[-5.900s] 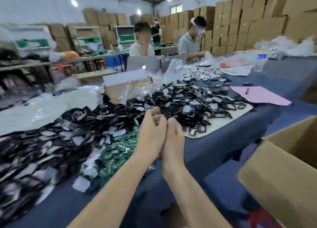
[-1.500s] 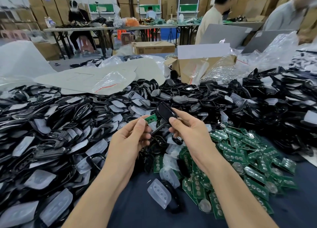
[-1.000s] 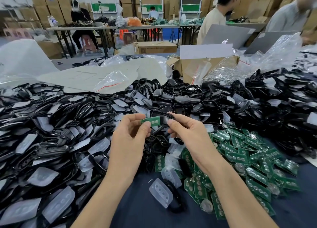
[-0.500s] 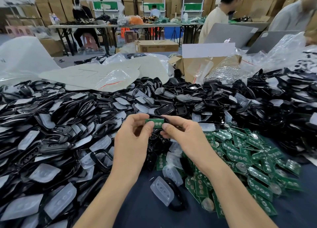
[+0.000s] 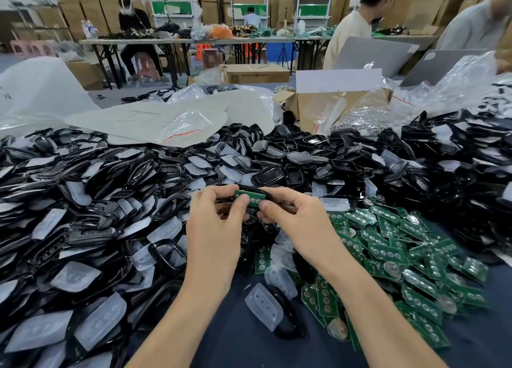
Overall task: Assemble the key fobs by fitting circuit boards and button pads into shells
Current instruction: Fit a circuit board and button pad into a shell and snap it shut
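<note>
So, desk point(image 5: 249, 351): dark blue cloth, buried under loose parts on most sides, bare only around the forearms.
Shell heap point(image 5: 110, 190): black, filling the left and far side, mixed with clear pads.
Board pile point(image 5: 401, 256): green, spread just right of and below the right hand.
Button pads point(image 5: 263, 306): clear and scattered; one lying on a black frame between the forearms, untouched.
Left hand point(image 5: 213, 229): fingers curled, thumb and forefinger pinching the left end of the circuit board.
Right hand point(image 5: 299, 223): fingers curled, forefinger over the top and thumb below, pinching the right end of the shell.
Shell point(image 5: 250, 188): black, held up over the heap between both hands, showing only as a dark rim behind and around the board.
Circuit board point(image 5: 250, 197): green and small, lying against the shell's open face with round contacts toward the camera; fully seated or only resting, cannot tell.
Long axis: left to right, from one thumb to the other, in line with the shell's own length.
Nearer hand: neither; one at each end, both touching.
Next move, as a guess: pressing the board away from the thumbs into the shell, ends kept level to avoid tilting or jamming; a pad after that.
</note>
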### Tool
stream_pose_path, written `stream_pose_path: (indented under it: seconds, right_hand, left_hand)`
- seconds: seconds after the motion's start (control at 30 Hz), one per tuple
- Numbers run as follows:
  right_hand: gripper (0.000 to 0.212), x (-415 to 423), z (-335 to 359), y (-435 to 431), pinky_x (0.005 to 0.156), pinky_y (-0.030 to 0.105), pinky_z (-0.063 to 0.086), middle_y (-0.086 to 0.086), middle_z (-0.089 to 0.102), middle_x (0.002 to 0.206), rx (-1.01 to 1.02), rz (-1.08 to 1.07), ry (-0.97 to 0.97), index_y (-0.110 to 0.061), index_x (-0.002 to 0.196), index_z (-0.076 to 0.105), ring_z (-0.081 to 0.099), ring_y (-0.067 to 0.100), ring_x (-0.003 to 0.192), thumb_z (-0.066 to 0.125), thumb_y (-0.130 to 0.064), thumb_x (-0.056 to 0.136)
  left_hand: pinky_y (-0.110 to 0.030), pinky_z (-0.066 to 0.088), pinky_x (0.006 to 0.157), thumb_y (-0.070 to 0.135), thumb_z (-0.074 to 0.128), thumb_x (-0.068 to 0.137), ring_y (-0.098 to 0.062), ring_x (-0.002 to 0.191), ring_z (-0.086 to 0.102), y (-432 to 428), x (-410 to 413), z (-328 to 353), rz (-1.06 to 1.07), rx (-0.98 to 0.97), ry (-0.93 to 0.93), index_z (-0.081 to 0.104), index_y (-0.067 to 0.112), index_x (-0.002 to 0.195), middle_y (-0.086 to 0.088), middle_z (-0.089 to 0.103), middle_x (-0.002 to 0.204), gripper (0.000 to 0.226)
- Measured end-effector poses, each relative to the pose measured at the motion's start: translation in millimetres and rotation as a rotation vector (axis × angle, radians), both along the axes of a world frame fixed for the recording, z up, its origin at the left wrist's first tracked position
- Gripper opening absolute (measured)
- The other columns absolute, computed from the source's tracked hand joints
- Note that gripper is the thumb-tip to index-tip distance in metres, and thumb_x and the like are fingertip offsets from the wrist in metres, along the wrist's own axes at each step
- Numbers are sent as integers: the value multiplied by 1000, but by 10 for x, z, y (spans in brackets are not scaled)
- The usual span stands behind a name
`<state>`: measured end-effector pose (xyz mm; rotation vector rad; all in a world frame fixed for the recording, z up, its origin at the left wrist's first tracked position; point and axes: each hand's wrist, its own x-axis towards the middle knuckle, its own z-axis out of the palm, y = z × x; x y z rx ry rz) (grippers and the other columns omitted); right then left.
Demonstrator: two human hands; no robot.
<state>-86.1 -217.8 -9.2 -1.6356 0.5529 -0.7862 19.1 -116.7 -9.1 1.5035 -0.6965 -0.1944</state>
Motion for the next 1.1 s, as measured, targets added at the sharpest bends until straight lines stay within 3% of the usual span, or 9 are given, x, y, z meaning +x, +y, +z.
stream_pose_path:
  seconds: [0.13, 0.23, 0.47, 0.63, 0.83, 0.97, 1.1]
  right_hand:
    - [23, 2, 14, 19, 86, 26, 60, -3, 79, 95, 8, -6, -6, -23, 112, 74, 76, 14, 86, 71, -9, 94]
    - [25, -7, 42, 39, 80, 20, 58, -5, 79, 95, 18, 7, -20, -29, 107, 74, 76, 13, 85, 72, -8, 93]
    - [27, -29, 105, 71, 75, 12, 54, -7, 79, 92, 36, 41, -40, -33, 101, 73, 76, 8, 83, 71, -8, 93]
    - [23, -24, 96, 51, 76, 14, 55, -4, 80, 92, 79, 56, -43, -31, 102, 73, 76, 11, 85, 71, -9, 94]
    - [18, -29, 64, 43, 77, 18, 56, 1, 78, 93, 58, 65, -32, -22, 111, 74, 73, 10, 83, 72, -17, 94]
    - [12, -37, 48, 27, 73, 20, 55, -2, 77, 95, 33, 39, -13, -24, 106, 74, 71, 8, 82, 72, -21, 94]
    - [12, -53, 22, 28, 83, 25, 55, -9, 76, 95, -120, 47, 87, -38, 103, 68, 71, 6, 90, 73, -32, 93]
  left_hand:
    - [-37, 58, 84, 20, 70, 94, -17, 90, 71, 7, 7, 3, -12, -4, 15, 60, 34, 103, 5, 65, 94, 20]
    - [-27, 52, 77, 23, 71, 93, -12, 83, 72, 16, 18, 11, -25, 3, 33, 52, 41, 107, 2, 66, 94, 29]
    - [-26, 49, 73, 33, 69, 93, -14, 82, 71, 26, 43, -12, -33, 50, 20, 54, 43, 110, 5, 66, 88, 24]
    - [-33, 58, 82, 31, 67, 95, -20, 96, 69, 1, 92, -16, -99, 44, 43, 65, 25, 116, 5, 70, 103, 22]
    - [-43, 56, 91, 34, 71, 92, -18, 93, 70, 3, 86, 2, -135, 27, 75, 66, 28, 104, 6, 73, 97, 14]
    - [-23, 55, 75, 30, 73, 91, -7, 79, 67, 19, 83, 11, -169, 19, 21, 66, 32, 95, 12, 72, 86, 8]
    - [-11, 47, 69, 26, 75, 89, -2, 76, 63, 53, 108, 31, -174, 27, -35, 71, 38, 93, 15, 69, 84, 14]
